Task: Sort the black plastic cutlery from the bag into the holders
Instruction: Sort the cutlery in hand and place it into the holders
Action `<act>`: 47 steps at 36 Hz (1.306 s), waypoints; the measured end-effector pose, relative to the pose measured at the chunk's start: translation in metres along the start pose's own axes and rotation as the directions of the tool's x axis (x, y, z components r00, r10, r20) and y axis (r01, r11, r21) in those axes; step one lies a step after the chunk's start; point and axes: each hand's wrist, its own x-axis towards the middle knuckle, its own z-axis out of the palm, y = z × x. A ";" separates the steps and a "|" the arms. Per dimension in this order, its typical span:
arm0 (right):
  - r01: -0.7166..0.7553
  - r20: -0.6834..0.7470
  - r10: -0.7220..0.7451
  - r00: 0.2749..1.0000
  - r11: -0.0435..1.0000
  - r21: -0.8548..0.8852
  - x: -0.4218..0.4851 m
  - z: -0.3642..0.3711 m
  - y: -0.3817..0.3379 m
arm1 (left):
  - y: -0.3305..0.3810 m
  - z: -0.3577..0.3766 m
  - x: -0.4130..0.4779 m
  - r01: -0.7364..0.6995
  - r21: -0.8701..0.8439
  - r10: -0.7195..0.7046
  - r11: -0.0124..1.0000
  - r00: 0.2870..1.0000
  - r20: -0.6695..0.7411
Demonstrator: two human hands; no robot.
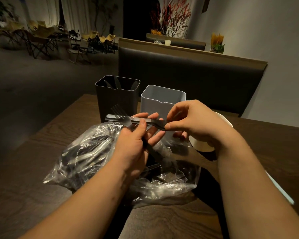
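Observation:
A clear plastic bag (pixel 97 157) full of black cutlery lies on the dark wooden table (pixel 41 195) in front of me. Above it my left hand (pixel 136 144) grips a small bundle of black cutlery: a fork (pixel 120 114) with its tines pointing up-left and a knife (pixel 114 117) lying crosswise. My right hand (pixel 193 119) pinches the handle end of that bundle between thumb and fingers. Behind the hands stand two holders: a black one (pixel 116 99) with some cutlery inside, and a grey one (pixel 162 99) whose inside shows nothing.
A white paper cup or bowl (pixel 202 145) sits partly hidden under my right wrist. A dark padded bench back (pixel 188 75) stands beyond the table. A pale strip (pixel 280 188) lies at the table's right edge. Folding chairs stand far left.

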 end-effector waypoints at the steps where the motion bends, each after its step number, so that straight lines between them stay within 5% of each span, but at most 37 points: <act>1: -0.044 -0.017 0.045 0.999 0.998 0.050 0.000 0.001 0.000 | 0.000 0.000 0.000 -0.003 -0.006 0.003 1.000 1.000 0.008; 4: -0.092 -0.059 0.113 0.992 0.956 0.280 0.000 0.007 -0.004 | 0.001 -0.001 0.000 0.023 -0.026 -0.022 0.999 0.999 0.042; 7: 0.029 -0.259 0.103 0.960 0.888 0.459 0.001 0.007 -0.005 | -0.001 -0.002 0.000 0.056 -0.007 -0.055 0.998 0.997 0.062; 13: 0.316 -0.624 0.050 0.780 0.829 0.462 0.002 -0.007 0.004 | -0.001 -0.003 -0.002 0.095 0.114 -0.100 0.989 0.994 0.035; 17: 0.383 -0.717 0.081 0.692 0.801 0.461 0.000 -0.022 0.008 | 0.002 -0.004 -0.002 0.237 0.036 -0.239 0.971 0.967 0.086; 24: 0.210 -0.331 -0.029 0.943 0.823 0.527 -0.011 -0.036 0.005 | 0.001 -0.002 -0.003 0.315 0.079 -0.321 0.946 0.944 0.074; 30: 0.217 -0.052 -0.211 0.976 0.933 0.287 -0.008 -0.016 -0.001 | -0.002 -0.002 -0.007 0.404 0.188 -0.432 0.895 0.890 0.146; 37: 0.199 -0.136 -0.191 0.972 0.979 0.044 0.003 0.001 0.004 | -0.004 -0.002 -0.010 0.419 0.339 -0.502 0.842 0.838 0.212; 47: 0.177 -0.113 -0.161 0.980 0.973 0.148 0.014 0.019 0.008 | -0.003 -0.002 -0.011 0.366 0.402 -0.485 0.839 0.839 0.248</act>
